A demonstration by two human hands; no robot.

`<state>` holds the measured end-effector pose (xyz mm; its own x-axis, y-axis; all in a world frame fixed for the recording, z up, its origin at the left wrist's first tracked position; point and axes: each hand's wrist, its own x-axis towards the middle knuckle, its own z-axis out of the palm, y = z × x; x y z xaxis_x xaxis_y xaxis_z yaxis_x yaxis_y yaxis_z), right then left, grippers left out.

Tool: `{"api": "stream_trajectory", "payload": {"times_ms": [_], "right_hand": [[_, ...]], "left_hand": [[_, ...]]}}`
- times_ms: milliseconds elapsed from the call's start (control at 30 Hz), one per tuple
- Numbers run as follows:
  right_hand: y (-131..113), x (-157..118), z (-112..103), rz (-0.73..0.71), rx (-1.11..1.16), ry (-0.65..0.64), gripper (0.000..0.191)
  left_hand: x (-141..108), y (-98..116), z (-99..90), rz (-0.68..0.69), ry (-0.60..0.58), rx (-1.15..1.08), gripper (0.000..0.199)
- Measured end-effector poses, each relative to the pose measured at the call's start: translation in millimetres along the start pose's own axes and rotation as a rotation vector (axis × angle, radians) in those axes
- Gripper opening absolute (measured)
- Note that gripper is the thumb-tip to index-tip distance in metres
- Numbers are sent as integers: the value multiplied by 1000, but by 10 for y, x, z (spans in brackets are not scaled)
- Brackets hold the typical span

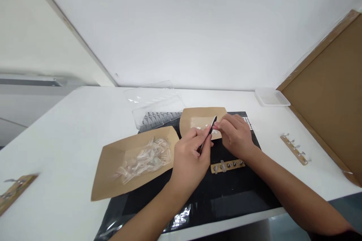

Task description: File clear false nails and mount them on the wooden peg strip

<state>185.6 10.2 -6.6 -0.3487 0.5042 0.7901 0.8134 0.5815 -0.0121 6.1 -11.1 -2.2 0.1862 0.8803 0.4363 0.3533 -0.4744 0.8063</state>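
Black stick (211, 129), pinched in the left hand (194, 148), could drop into the tray (202, 112) at twelve o'clock if held loosely; I can't tell the right hand's (235, 134) grip.

Slim, flat black strip (212, 128) with white along one side, exact material unclear; gripped in left hand (190, 154), tilted, upper end leaning rightward, right by the right hand's (235, 135) fingertips.
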Motion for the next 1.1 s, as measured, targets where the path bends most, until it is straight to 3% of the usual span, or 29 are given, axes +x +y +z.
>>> {"api": "stream_trajectory", "payload": {"times_ms": [200,367,500,600,1000,1100], "right_hand": [[38,24,21,51,16,11,26],[53,42,-1,-34,15,-44,26],[54,64,-40,8,-26,-2,25],[52,71,-47,-32,6,-58,28],[43,96,-71,38,21,5,24],[34,108,-111,6,13,-52,29]], "left_hand": [[-5,-10,5,-24,-13,-32,26],[-5,-8,18,-15,-5,-19,26],[3,24,14,-5,0,-8,26],[6,34,3,33,11,34,26],[-17,39,10,68,-12,39,28],[-29,34,21,91,-35,30,27]]}}
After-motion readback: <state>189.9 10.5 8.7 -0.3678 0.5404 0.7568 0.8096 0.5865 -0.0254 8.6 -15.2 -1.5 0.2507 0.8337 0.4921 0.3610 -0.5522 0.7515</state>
